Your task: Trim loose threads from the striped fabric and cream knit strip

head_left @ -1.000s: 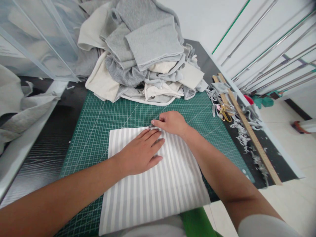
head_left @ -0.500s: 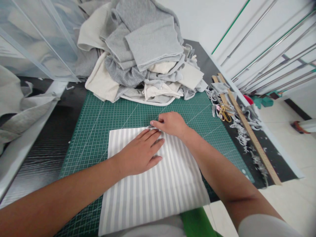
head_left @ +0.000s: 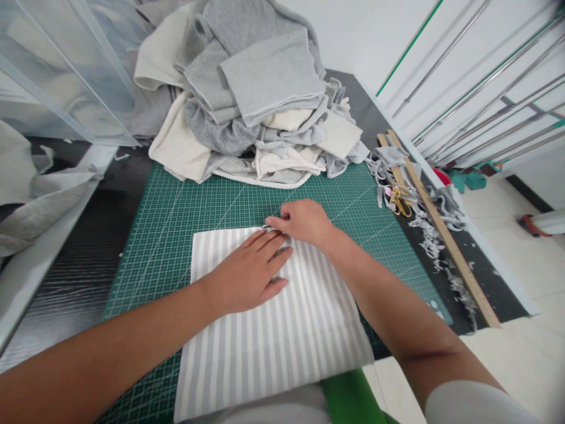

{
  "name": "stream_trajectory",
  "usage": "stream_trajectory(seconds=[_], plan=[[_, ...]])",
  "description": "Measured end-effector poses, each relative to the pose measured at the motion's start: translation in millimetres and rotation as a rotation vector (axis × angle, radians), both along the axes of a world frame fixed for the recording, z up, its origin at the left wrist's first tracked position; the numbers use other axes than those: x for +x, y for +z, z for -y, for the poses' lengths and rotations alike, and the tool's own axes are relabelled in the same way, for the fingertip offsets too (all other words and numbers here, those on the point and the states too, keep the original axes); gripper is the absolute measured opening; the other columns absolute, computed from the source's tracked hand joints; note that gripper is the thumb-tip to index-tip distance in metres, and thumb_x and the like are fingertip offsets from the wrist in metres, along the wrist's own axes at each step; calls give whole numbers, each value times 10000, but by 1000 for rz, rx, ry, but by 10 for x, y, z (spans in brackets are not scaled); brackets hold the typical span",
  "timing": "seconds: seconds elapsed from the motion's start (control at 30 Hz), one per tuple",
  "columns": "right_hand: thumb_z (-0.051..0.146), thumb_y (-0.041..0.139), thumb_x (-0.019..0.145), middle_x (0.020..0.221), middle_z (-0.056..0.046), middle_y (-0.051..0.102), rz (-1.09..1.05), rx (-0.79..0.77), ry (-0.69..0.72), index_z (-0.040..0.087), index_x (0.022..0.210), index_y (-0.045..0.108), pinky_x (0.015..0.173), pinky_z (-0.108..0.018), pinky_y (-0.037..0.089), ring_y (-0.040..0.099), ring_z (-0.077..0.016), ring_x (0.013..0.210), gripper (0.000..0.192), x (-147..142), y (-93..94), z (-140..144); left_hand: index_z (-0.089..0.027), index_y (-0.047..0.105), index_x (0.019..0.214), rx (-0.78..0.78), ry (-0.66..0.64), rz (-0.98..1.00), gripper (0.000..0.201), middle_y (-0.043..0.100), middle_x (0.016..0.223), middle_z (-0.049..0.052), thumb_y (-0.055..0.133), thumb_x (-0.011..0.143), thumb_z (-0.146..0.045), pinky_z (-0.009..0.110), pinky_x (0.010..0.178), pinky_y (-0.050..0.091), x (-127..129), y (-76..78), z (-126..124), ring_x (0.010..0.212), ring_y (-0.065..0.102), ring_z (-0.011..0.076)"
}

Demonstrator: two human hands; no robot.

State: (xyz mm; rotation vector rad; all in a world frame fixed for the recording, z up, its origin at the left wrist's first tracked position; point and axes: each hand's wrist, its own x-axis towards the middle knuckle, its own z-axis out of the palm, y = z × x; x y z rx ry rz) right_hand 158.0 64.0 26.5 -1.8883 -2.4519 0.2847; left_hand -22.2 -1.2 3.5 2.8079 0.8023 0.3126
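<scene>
**Striped cloth, flat on the mat: soft, light, apt to creep**

Black wood-grain surface (head_left: 83,277) carries a green gridded cutting mat (head_left: 176,218). At the mat's far edge sits a heap of grey and cream fabric pieces (head_left: 251,100). Along the right edge lies a wooden ruler (head_left: 441,229) among grey offcuts (head_left: 424,224), with gold-handled scissors (head_left: 399,200) beside them.

Striped grey-and-white cloth (head_left: 273,335) lies flat on the mat's near half, its near edge overhanging toward the person. Judged thin, limp and light: it would fold or slide under a sideways pull, so a flat palm is the sensible hold, with any lifting done at an edge or corner.

Left hand (head_left: 247,274): fingers spread, palm down on the cloth near its far edge; no grip, pressing only.

Right hand (head_left: 304,221): grip narrow, pinched at the far edge on a small metallic tool (head_left: 267,225); too small to identify.
</scene>
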Motion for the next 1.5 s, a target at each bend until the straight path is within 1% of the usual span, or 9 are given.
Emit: stream_trajectory(seconds=[0.17,0.37,0.5,0.7,0.83,0.97,1.17,1.27,1.5], plan=[[660,423,860,715,-42,690,54,22,17,223,726,683,574,-290,298,585,-179,683,526,-35,0,21,-154,480,1336,-13,-4,-1,500,464,1380,132,478,923,-436,497,1164,235,-1,7,-5,1350,349,306],[666,392,871,713,-33,685,11,19,22,222,710,676,571,-289,290,578,-171,673,551,-24,-14,10,-149,486,1330,-5,0,2,501,467,1379,138,489,920,-437,490,1163,240,-2,2,-8,1346,357,304],[659,429,857,721,-32,686,13,-13,23,220,710,678,561,-288,281,568,-167,667,526,-20,-12,-11,-150,483,1333,-4,-7,5,503,467,1384,140,486,922,-440,493,1158,251,0,5,-9,1350,353,306],[667,403,865,716,-31,681,0,6,19,224,714,680,560,-290,274,569,-166,669,544,-27,-16,0,-153,485,1326,-8,2,21,497,475,1383,139,494,919,-437,497,1157,252,1,-3,0,1348,363,300],[663,443,845,696,-24,675,-11,-6,10,226,692,672,543,-287,258,553,-159,642,516,-28,-20,-13,-154,482,1325,-5,1,28,498,470,1388,138,500,915,-437,497,1155,257,2,-7,-1,1351,358,301],[663,459,836,701,-26,679,-18,-1,10,227,693,677,551,-284,262,560,-162,652,508,-28,-19,-15,-155,478,1335,-13,2,2,500,457,1398,136,488,921,-434,495,1162,236,7,4,-1,1360,344,302],[677,381,870,731,-31,689,-6,-3,13,219,725,691,558,-281,272,571,-159,668,572,-25,-6,8,-177,469,1349,3,39,-37,496,454,1412,128,460,934,-450,520,1154,214,15,30,45,1367,335,308],[676,393,865,721,-24,686,-14,-7,18,220,722,690,553,-278,271,568,-153,659,563,-24,0,5,-183,468,1350,19,60,-57,490,456,1411,130,443,942,-452,536,1141,215,19,44,68,1363,335,318],[667,414,860,686,-15,678,-20,1,21,217,684,666,541,-277,249,563,-144,634,544,-17,-17,-1,-184,469,1353,19,63,-79,495,449,1412,133,430,943,-459,539,1130,224,21,46,66,1351,338,326]])
